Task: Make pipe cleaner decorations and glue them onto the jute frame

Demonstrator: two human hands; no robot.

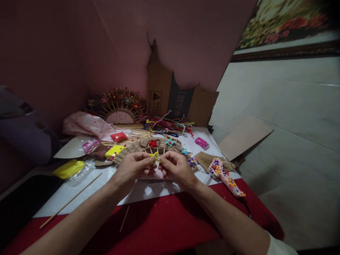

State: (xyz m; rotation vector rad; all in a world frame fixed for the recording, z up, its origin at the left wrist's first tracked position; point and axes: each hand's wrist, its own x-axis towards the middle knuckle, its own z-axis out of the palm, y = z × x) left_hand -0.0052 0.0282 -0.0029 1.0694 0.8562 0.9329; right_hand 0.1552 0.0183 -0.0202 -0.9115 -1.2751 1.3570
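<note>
The left hand (135, 163) and right hand (178, 168) both pinch a small, soft-looking yellow star-like piece (154, 155) near the brown, arched, woven-cord craft (134, 146), and pulling too strongly could misshape its points.
</note>
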